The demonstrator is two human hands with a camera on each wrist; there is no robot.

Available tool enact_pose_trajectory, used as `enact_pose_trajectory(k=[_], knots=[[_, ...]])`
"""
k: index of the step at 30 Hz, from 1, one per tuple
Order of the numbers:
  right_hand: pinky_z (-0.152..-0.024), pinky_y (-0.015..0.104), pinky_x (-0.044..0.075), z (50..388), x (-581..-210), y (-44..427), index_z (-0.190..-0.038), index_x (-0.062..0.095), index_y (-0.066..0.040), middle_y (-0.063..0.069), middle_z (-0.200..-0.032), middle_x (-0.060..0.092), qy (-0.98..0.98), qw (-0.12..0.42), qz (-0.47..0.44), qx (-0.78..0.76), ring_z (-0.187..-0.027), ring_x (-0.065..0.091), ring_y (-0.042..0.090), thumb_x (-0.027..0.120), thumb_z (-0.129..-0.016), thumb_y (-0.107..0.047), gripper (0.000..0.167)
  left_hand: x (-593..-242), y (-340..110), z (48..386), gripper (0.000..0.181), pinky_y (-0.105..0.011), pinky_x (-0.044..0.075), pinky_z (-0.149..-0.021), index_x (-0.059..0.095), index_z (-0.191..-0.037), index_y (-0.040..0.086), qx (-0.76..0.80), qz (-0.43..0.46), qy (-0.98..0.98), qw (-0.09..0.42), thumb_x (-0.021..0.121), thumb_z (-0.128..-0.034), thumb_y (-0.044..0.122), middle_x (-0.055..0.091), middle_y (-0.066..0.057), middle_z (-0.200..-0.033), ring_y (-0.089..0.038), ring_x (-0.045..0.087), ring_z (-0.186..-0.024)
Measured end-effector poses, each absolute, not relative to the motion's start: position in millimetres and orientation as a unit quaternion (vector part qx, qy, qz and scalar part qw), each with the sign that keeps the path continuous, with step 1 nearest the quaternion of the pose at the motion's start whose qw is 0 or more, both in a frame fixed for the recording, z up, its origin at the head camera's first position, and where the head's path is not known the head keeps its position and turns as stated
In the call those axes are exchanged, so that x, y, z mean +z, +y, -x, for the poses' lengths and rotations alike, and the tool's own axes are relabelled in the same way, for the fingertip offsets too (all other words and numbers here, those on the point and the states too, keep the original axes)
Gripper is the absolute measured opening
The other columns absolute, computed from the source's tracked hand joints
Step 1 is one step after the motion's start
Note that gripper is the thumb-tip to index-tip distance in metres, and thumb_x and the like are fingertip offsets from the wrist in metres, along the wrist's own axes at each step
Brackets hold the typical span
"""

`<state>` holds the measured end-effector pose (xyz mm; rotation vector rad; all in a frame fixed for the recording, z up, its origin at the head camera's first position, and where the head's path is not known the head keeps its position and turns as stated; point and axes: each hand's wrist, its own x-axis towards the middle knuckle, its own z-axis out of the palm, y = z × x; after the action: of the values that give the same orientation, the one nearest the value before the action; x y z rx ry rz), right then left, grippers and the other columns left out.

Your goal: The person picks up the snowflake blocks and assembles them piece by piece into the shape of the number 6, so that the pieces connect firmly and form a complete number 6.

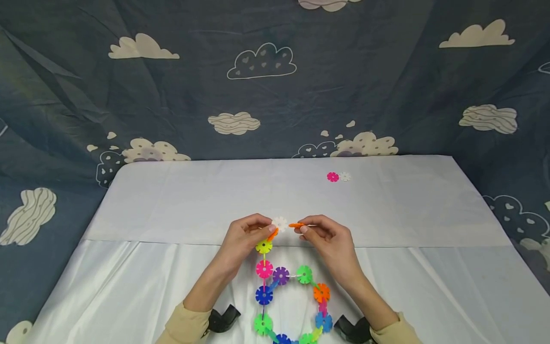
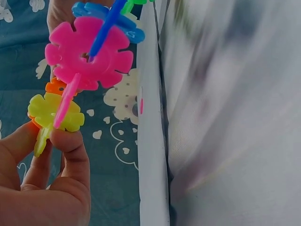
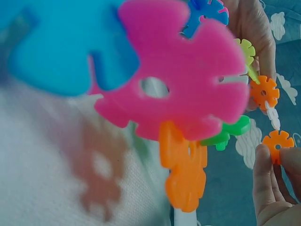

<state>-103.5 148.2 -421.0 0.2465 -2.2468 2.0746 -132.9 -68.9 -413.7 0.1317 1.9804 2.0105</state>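
Observation:
My left hand point(image 1: 242, 241) holds the upper end of a chain of flower-shaped notched plastic discs, its fingertips at an orange disc point(image 1: 273, 234) just above a yellow disc point(image 1: 264, 246). A white disc point(image 1: 280, 223) projects from that orange one toward the right. Between thumb and fingers, my right hand point(image 1: 335, 241) pinches another orange disc point(image 3: 277, 141), edge-on in the head view. It lies right beside the white disc; whether they touch I cannot tell. Below, the chain runs through a pink disc point(image 1: 264, 269) and a dark blue disc point(image 1: 264, 295) into a ring of many colours.
A loose pink disc point(image 1: 333, 177) and a loose white disc point(image 1: 345, 177) lie side by side toward the back of the white-covered table point(image 1: 193, 200). Black curved pieces point(image 1: 224, 319) sit at both wrists. A dark cloud-patterned cloth point(image 1: 266, 100) hangs behind.

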Motion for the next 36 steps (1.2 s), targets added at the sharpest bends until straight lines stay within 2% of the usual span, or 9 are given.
enact_pose_trajectory(k=[36], knots=[[-0.083, 0.034, 0.055, 105.5, -424.2, 147.7, -0.108, 0.068, -0.004, 0.011, -0.1, 0.07, -0.721, 0.03, -0.077, 0.688, -0.094, 0.065, 0.042, 0.067, -0.095, -0.012, 0.016, -415.5, -71.0, 135.2, 0.017, -0.029, 0.049, -0.072, 0.071, -0.104, 0.005, 0.688, -0.053, 0.704, 0.168, 0.07, -0.0923, 0.018, 0.069, -0.01, -0.092, -0.022, 0.06, -0.08]])
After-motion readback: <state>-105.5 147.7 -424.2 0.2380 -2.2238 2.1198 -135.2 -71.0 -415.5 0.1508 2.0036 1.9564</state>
